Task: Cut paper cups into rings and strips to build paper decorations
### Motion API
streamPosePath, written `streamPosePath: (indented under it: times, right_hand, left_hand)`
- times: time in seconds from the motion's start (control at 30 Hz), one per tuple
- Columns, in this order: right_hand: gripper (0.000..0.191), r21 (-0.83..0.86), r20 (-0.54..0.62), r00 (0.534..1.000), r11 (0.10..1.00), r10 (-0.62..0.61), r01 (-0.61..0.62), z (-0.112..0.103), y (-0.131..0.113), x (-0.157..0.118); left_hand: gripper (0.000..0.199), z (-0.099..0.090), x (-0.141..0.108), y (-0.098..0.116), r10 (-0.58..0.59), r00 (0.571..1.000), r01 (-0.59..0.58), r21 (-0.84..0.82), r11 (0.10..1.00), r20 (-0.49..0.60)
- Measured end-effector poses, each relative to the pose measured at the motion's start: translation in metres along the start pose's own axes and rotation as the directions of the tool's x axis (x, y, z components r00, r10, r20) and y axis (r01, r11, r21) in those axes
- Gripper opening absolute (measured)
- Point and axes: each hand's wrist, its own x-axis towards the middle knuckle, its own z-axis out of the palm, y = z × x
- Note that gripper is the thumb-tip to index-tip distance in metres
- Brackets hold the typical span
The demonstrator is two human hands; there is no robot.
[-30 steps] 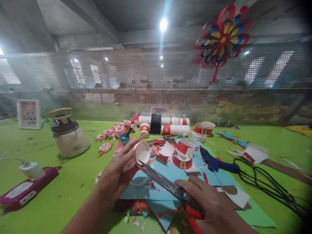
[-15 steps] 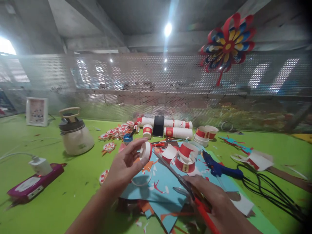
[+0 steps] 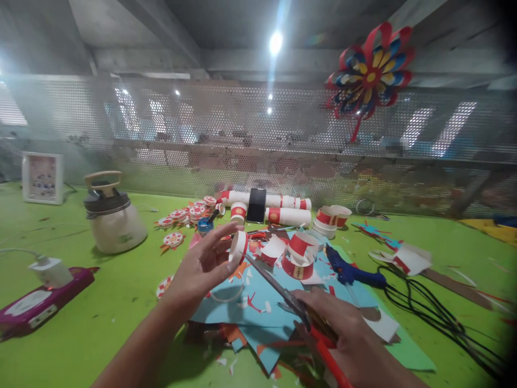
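My left hand [image 3: 208,264] grips a cut paper cup bottom [image 3: 238,248], a shallow white disc with a red rim, tilted on its side. In my right hand [image 3: 329,318] are red-handled scissors [image 3: 291,297], their blades apart and one tip close to the cup bottom's rim. Beneath both hands lie sheets of blue paper [image 3: 226,312] strewn with red and white scraps. Cut red-and-white cup pieces [image 3: 298,264] sit just beyond the scissors.
A blue glue gun [image 3: 355,272] with a black cord lies to the right. Behind stand stacked paper cups [image 3: 288,216] and a phone [image 3: 257,206]. Decorated paper discs [image 3: 173,240], a jug [image 3: 115,221] and a purple power strip [image 3: 44,304] are on the left.
The view has turned slightly right, so the surroundings sit further left. The scissor blades have drawn closer together, and the tip is nearer the cup bottom's rim.
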Motion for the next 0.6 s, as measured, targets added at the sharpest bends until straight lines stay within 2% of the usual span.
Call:
streamPosePath:
  times: [0.17,0.3,0.47,0.6]
  right_hand:
    - [0.042,-0.128,-0.059,0.997,0.991,-0.047,0.039,0.0047,0.006,-0.0028]
    - [0.045,-0.191,-0.06,0.997,0.981,-0.044,0.032,0.008,0.0076,-0.0026]
    - [0.044,-0.204,-0.067,0.996,0.978,-0.054,0.039,0.0098,0.0071,-0.0032]
    - [0.045,-0.15,-0.029,1.0,0.989,-0.007,0.003,0.0087,0.008,-0.0041]
  left_hand:
    - [0.047,-0.0028,-0.0018,0.0002,-0.005,1.0,0.003,0.052,0.999,0.03]
    - [0.041,-0.0066,-0.0022,-0.0013,0.05,0.999,-0.051,0.109,0.993,0.014]
    - [0.036,-0.0058,-0.0017,-0.0021,0.05,0.999,-0.049,0.071,0.996,-0.017]
    - [0.034,-0.0063,-0.0009,-0.003,0.051,0.999,-0.051,0.007,0.999,0.014]
